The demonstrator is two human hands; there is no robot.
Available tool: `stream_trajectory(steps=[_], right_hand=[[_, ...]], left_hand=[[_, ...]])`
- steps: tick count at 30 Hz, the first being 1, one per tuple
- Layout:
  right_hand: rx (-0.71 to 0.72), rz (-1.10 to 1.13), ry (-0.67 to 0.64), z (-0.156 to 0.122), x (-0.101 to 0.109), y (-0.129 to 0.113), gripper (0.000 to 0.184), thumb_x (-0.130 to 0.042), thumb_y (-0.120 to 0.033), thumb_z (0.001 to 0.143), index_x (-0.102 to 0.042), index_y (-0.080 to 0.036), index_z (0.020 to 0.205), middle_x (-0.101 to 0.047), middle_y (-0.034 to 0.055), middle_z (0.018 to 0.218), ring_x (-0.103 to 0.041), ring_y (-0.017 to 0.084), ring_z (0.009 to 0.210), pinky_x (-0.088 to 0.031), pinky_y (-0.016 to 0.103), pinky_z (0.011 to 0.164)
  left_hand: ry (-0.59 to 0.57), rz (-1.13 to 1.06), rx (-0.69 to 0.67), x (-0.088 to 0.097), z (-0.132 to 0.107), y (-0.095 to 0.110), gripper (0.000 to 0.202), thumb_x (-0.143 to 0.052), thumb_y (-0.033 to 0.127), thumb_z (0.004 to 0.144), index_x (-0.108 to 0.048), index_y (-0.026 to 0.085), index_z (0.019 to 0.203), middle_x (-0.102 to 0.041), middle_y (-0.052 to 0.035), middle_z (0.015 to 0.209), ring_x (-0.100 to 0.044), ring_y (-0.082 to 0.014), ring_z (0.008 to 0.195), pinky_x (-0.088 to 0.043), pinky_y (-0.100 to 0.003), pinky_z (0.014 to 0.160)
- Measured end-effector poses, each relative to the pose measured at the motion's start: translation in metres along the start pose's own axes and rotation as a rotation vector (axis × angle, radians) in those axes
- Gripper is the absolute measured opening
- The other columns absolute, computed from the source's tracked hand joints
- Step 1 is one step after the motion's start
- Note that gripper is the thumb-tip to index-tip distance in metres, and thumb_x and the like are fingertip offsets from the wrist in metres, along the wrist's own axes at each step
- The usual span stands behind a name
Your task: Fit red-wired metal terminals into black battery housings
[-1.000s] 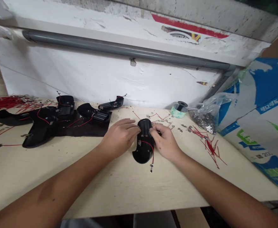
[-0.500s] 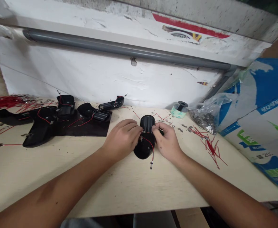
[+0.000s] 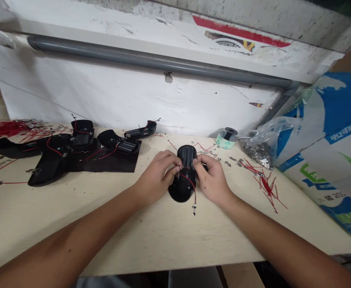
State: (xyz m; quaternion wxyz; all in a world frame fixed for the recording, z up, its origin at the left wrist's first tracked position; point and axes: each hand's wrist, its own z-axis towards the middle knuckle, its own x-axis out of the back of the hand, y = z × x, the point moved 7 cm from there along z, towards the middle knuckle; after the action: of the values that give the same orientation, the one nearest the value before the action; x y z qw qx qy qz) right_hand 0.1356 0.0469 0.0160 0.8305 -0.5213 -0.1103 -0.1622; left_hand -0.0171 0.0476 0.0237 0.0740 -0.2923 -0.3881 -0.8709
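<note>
A glossy black plastic housing (image 3: 182, 188) with a ribbed, battery-bay-like upper part stands on the table between my hands. My right hand (image 3: 213, 180) grips its right edge, thumb and fingers closed near the middle. At the left edge, my left hand (image 3: 157, 174) pinches thumb and forefinger together by the end of a red wire (image 3: 190, 179); the tiny part at the fingertips is too small to make out. This wire crosses the housing and hangs past its lower right, ending in a small metal contact (image 3: 194, 210).
Several similar black housings (image 3: 49, 164) with red wires lie at left, some on a dark mat (image 3: 115, 162). A heap of red wires (image 3: 6, 129) is behind them. At right are a tape roll (image 3: 226, 140), a bag of metal parts (image 3: 259, 154), loose wires (image 3: 267, 188) and a printed carton (image 3: 328, 160).
My left fingers have drawn together into a visible pinch at the housing's left edge. The wire's hanging contact has swung slightly to the right. My right hand has hardly moved.
</note>
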Motion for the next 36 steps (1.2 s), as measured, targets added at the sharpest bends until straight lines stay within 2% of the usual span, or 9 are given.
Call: stream_trajectory(steps=[12,18,25,31,36], right_hand=[[-0.055,-0.005,-0.059,0.002,-0.005,0.003,0.03,-0.05,-0.029,0.087,-0.044,-0.019,0.059,-0.04,-0.0027,0.06,-0.04,0.015,0.062,-0.032,0.028,0.061],[-0.156,0.123,-0.131,0.002,-0.011,0.019,0.032,-0.053,-0.03,0.084,-0.041,-0.02,0.057,-0.035,-0.0036,0.058,-0.036,0.013,0.059,-0.028,0.028,0.056],[-0.226,0.191,-0.07,0.001,-0.01,0.031,0.03,-0.056,-0.03,0.083,-0.045,-0.018,0.058,-0.037,-0.003,0.06,-0.038,0.013,0.06,-0.028,0.028,0.057],[-0.2,0.144,-0.058,0.002,-0.008,0.026,0.03,-0.054,-0.029,0.081,-0.042,-0.019,0.056,-0.035,-0.0036,0.058,-0.036,0.013,0.059,-0.027,0.028,0.055],[-0.157,0.048,-0.104,0.002,-0.01,0.017,0.033,-0.052,-0.029,0.081,-0.036,-0.02,0.054,-0.032,-0.0044,0.054,-0.034,0.012,0.057,-0.027,0.027,0.054]], left_hand=[[-0.018,-0.298,0.195,-0.009,-0.001,-0.018,0.01,-0.052,0.021,0.091,-0.061,0.019,0.088,-0.06,-0.0045,0.094,-0.058,-0.0179,0.091,-0.049,-0.036,0.087],[-0.017,-0.229,0.192,-0.009,-0.002,-0.019,0.011,-0.053,0.019,0.091,-0.064,0.019,0.088,-0.061,-0.0038,0.091,-0.058,-0.0174,0.089,-0.05,-0.036,0.086],[0.015,-0.292,0.243,-0.012,-0.004,-0.021,0.01,-0.057,0.024,0.089,-0.061,0.017,0.082,-0.062,-0.0036,0.085,-0.062,-0.0161,0.082,-0.053,-0.034,0.081],[-0.007,-0.131,0.184,-0.007,-0.004,-0.018,0.009,-0.056,0.022,0.089,-0.06,0.017,0.082,-0.062,-0.003,0.081,-0.061,-0.0162,0.078,-0.051,-0.033,0.075],[-0.205,0.137,-0.005,-0.008,-0.002,-0.004,0.008,-0.051,0.017,0.09,-0.059,0.016,0.089,-0.062,-0.0043,0.087,-0.058,-0.017,0.08,-0.045,-0.031,0.072]])
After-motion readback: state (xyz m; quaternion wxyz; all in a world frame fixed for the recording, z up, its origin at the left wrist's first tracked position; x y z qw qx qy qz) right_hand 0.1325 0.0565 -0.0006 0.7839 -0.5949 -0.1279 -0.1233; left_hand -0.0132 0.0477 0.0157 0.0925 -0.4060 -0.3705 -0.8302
